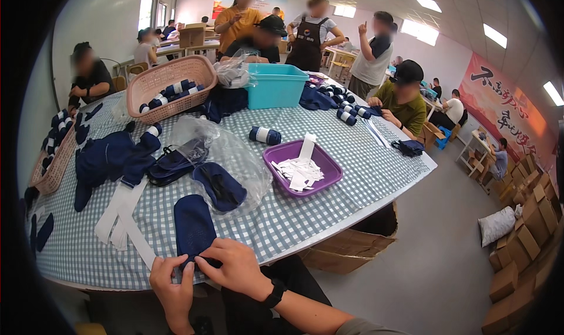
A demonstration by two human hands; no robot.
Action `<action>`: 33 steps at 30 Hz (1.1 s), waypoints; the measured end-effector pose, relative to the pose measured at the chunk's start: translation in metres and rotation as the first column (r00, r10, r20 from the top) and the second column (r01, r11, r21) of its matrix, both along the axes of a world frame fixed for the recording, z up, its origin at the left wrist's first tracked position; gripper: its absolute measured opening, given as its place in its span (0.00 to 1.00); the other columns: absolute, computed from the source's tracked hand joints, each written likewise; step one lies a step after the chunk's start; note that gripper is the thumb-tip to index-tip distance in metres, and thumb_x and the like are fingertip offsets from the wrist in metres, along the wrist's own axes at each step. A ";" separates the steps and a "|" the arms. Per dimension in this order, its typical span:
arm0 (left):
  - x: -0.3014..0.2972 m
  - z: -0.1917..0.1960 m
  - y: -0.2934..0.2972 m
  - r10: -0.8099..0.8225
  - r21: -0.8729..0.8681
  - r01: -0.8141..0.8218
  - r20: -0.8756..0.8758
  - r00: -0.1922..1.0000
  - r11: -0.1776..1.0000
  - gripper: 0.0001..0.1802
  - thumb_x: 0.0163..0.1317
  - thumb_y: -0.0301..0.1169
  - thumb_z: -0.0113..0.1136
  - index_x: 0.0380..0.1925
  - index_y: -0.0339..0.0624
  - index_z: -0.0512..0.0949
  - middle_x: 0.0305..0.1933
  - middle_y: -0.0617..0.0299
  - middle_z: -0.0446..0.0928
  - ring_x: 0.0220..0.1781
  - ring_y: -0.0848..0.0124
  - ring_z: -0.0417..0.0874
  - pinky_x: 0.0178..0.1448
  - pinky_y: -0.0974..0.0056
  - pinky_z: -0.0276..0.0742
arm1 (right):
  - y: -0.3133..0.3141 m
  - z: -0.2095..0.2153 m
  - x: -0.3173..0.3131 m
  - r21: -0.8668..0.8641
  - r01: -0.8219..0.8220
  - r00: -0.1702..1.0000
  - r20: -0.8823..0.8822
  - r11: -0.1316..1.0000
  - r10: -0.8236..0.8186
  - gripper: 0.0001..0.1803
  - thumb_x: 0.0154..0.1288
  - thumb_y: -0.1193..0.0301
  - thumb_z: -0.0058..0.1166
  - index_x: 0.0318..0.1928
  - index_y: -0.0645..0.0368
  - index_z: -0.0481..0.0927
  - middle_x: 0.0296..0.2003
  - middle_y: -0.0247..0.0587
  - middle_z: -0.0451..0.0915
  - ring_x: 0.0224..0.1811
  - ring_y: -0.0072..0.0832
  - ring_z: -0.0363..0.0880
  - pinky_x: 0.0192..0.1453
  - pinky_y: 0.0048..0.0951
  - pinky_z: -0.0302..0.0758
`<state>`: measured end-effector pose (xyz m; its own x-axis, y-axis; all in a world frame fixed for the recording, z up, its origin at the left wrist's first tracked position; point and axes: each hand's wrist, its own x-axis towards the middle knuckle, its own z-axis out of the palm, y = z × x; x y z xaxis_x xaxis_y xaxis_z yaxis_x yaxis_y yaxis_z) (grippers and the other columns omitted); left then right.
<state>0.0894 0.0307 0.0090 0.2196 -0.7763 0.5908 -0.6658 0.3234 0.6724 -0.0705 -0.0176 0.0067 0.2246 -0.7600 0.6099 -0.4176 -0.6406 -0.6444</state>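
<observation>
A navy cloth piece (194,223), flat and rounded at its far end, lies at the table's near edge. My left hand (172,285) pinches its near end between thumb and fingers. Close beside it, my right hand (234,267), with a dark watch on the wrist, pinches the same end, which looks slightly bunched. Just left of the cloth, white paper strips (120,211) lie fanned, one reaching my left fingers. Beyond is a clear plastic bag (249,170) with a navy pouch-like piece (220,186) at its mouth.
A purple tray (329,185) holds white paper slips, with a banded navy roll (265,136) behind it. Further back stand a pink basket (202,71) and a turquoise bin (276,88). A co-worker (405,100) sits at the right; an open carton (352,250) is below the edge.
</observation>
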 end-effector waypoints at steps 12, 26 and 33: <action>-0.001 0.002 -0.001 0.020 -0.005 -0.020 0.009 1.000 1.000 0.07 0.52 0.24 0.68 0.32 0.38 0.83 0.25 0.60 0.71 0.26 0.67 0.67 0.31 0.61 0.61 | 0.000 0.004 0.003 0.027 0.055 0.998 -0.039 0.998 -0.054 0.11 0.60 0.63 0.65 0.30 0.57 0.86 0.26 0.36 0.78 0.30 0.37 0.80 0.34 0.36 0.75; -0.001 0.004 -0.003 0.046 -0.007 -0.046 -0.011 0.999 0.999 0.08 0.50 0.24 0.70 0.32 0.39 0.84 0.24 0.60 0.70 0.25 0.66 0.68 0.30 0.61 0.62 | -0.004 0.004 0.007 0.033 0.113 0.991 -0.070 0.993 -0.110 0.11 0.58 0.62 0.68 0.27 0.55 0.87 0.22 0.32 0.80 0.24 0.30 0.81 0.27 0.32 0.74; 0.000 0.002 -0.002 0.056 0.008 -0.056 -0.030 0.998 0.998 0.08 0.50 0.25 0.70 0.32 0.40 0.84 0.24 0.60 0.70 0.24 0.66 0.68 0.29 0.61 0.62 | -0.004 0.005 0.007 0.084 0.099 0.992 -0.084 0.991 -0.092 0.11 0.58 0.61 0.67 0.28 0.55 0.87 0.23 0.34 0.80 0.24 0.32 0.81 0.27 0.33 0.74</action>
